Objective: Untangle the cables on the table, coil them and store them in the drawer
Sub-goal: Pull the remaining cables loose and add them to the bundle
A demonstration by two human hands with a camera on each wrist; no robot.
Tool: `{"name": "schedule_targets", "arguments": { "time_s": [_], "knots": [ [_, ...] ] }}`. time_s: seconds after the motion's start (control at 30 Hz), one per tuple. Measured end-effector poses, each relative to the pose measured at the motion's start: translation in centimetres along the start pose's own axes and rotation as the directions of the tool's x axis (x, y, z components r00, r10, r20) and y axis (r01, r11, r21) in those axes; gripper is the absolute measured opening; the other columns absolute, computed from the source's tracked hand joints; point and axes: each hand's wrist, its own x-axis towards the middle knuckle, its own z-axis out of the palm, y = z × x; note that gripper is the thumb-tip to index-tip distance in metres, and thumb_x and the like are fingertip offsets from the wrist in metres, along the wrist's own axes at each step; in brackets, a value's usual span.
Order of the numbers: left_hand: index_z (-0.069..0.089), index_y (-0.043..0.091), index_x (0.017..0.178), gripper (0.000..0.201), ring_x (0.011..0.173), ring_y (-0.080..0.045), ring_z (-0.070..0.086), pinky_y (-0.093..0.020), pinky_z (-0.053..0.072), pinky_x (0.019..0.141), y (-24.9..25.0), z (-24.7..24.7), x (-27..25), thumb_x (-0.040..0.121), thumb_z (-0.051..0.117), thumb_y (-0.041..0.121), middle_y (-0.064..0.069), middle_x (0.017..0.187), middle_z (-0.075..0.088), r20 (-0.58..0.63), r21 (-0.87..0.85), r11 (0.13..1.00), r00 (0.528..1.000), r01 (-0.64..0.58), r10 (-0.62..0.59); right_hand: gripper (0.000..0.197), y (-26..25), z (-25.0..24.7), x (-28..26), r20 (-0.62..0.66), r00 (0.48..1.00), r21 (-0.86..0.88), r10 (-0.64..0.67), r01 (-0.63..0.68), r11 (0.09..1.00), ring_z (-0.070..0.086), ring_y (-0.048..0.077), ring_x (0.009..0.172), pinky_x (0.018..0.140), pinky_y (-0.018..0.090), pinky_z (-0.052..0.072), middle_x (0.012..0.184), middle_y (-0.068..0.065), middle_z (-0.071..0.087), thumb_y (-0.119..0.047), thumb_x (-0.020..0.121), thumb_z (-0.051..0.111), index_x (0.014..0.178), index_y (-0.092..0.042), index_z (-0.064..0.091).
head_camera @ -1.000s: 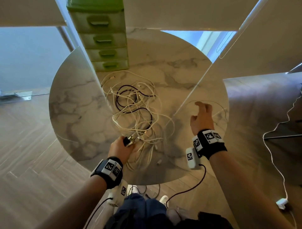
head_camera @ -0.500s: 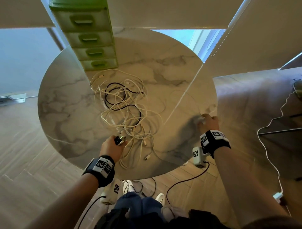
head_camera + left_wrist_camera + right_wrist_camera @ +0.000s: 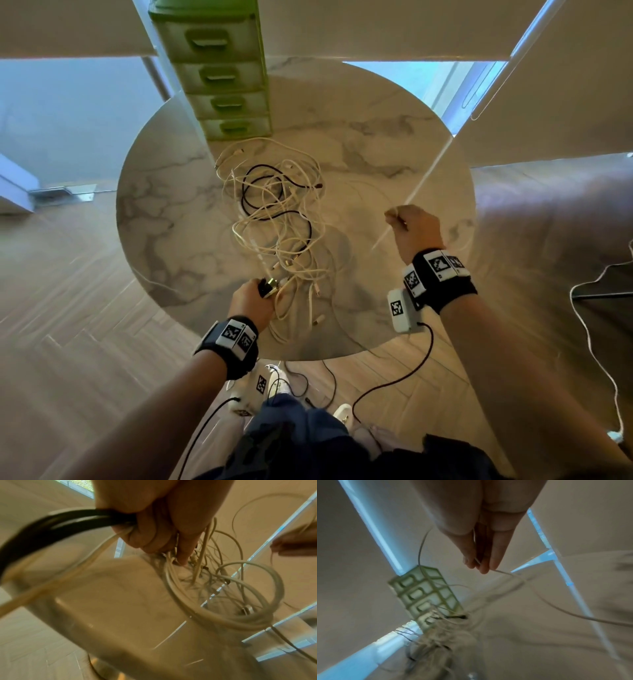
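A tangle of white and black cables (image 3: 274,219) lies in the middle of the round marble table (image 3: 164,205). My left hand (image 3: 255,298) grips the near end of the tangle, black and white strands bunched in its fist (image 3: 154,531). My right hand (image 3: 407,226) is raised above the table's right side and pinches a thin white cable (image 3: 498,571) between its fingertips (image 3: 485,568); that cable trails off to both sides. The green drawer unit (image 3: 219,78) stands at the table's far edge, all drawers closed.
Behind the table hang pale blinds with a cord (image 3: 489,99). The wooden floor (image 3: 68,308) surrounds the table. A white cable with a plug (image 3: 596,335) runs along the floor at right. My legs and feet (image 3: 284,421) are under the near edge.
My right hand went from open over the table's right side down to the surface, took a thin white cable and lifted it. My left hand kept its grip on the tangle.
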Motion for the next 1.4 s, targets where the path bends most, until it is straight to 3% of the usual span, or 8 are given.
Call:
{"name": "schedule_targets", "arguments": {
  "time_s": [0.23,0.47,0.63,0.8,1.1,1.17,1.23,1.4],
  "knots": [
    [0.061,0.022,0.076,0.013,0.074,-0.019,0.062,-0.029,0.046,0.071,-0.7,-0.6,-0.4,0.080,0.074,0.021,0.003,0.073,0.064,-0.067,-0.254,0.967,0.998,-0.029,0.012,0.019,-9.5,-0.9,1.8,-0.177,0.893,0.311,-0.413,0.449,0.837,0.058,0.007,0.090,0.085,-0.003,0.034,0.101,0.013,0.069,-0.001,0.083,0.057,0.097,-0.001,0.070],
    [0.059,0.014,0.075,0.019,0.040,0.004,0.046,-0.013,0.038,0.046,-1.8,-2.0,-1.4,0.076,0.077,0.008,0.015,0.046,0.056,0.021,-0.608,0.788,0.994,0.099,-0.108,0.074,-8.8,1.1,0.8,0.357,0.908,0.186,-0.220,0.162,0.969,0.058,0.019,0.113,0.089,0.019,0.042,0.149,-0.001,0.034,0.016,0.077,0.031,0.140,-0.023,0.037],
    [0.062,0.004,0.107,0.041,0.034,-0.002,0.027,-0.014,0.022,0.031,-4.0,-3.4,-2.6,0.073,0.078,0.019,0.003,0.060,0.041,0.175,-0.780,0.574,0.968,0.249,-0.181,0.066,-6.9,0.4,-0.8,0.328,0.914,0.124,-0.241,0.211,0.970,0.057,0.024,0.114,0.098,0.036,0.046,0.153,-0.001,0.026,0.010,0.082,0.037,0.140,-0.022,0.038],
    [0.058,0.018,0.081,0.023,0.035,-0.002,0.025,-0.015,0.020,0.031,-3.5,-4.5,-4.1,0.068,0.077,0.021,0.006,0.059,0.035,0.145,-0.880,0.431,0.978,0.198,-0.152,0.035,-7.3,0.6,-3.8,0.203,0.939,0.187,-0.279,0.242,0.952,0.060,0.021,0.100,0.088,0.025,0.045,0.121,0.010,0.058,-0.001,0.087,0.049,0.119,-0.010,0.057],
    [0.060,0.016,0.086,0.018,0.042,-0.003,0.044,-0.014,0.035,0.038,0.6,-4.4,-9.0,0.073,0.070,0.011,0.010,0.050,0.054,0.017,-0.903,0.429,0.999,0.001,0.033,0.042,-12.0,4.5,-12.9,0.607,0.713,0.313,-0.352,0.192,0.930,0.059,0.012,0.092,0.080,0.018,0.046,0.120,0.001,0.060,-0.033,0.088,0.060,0.124,-0.014,0.053],
    [0.056,0.011,0.111,0.033,0.060,-0.007,0.065,-0.017,0.049,0.049,1.3,-4.0,-9.8,0.081,0.064,0.000,0.005,0.069,0.071,0.032,-0.908,0.418,0.995,-0.010,0.094,0.036,-12.2,4.6,-13.6,0.577,0.730,0.336,-0.366,0.196,0.921,0.057,0.010,0.084,0.065,0.004,0.039,0.110,0.002,0.064,-0.031,0.089,0.059,0.119,-0.012,0.058],
    [0.049,0.014,0.124,0.045,0.067,-0.004,0.068,-0.016,0.050,0.053,1.6,-4.0,-10.6,0.084,0.061,-0.003,0.006,0.077,0.074,0.042,-0.899,0.437,0.992,-0.015,0.121,0.021,-12.3,4.7,-14.0,0.526,0.764,0.393,-0.374,0.172,0.903,0.054,0.007,0.071,0.060,0.009,0.038,0.089,0.002,0.065,-0.022,0.091,0.056,0.105,-0.009,0.065],
    [0.067,0.017,0.094,0.025,0.043,-0.002,0.031,-0.016,0.029,0.042,1.1,-4.7,-12.0,0.087,0.055,0.038,0.009,0.053,0.041,-0.077,-0.845,0.520,0.991,-0.122,0.108,0.012,-10.9,3.4,-13.3,0.404,0.875,0.572,-0.266,-0.014,0.820,0.054,0.010,0.062,0.064,0.021,0.044,0.072,-0.006,0.065,-0.017,0.093,0.053,0.089,-0.019,0.064]
  ]
}}
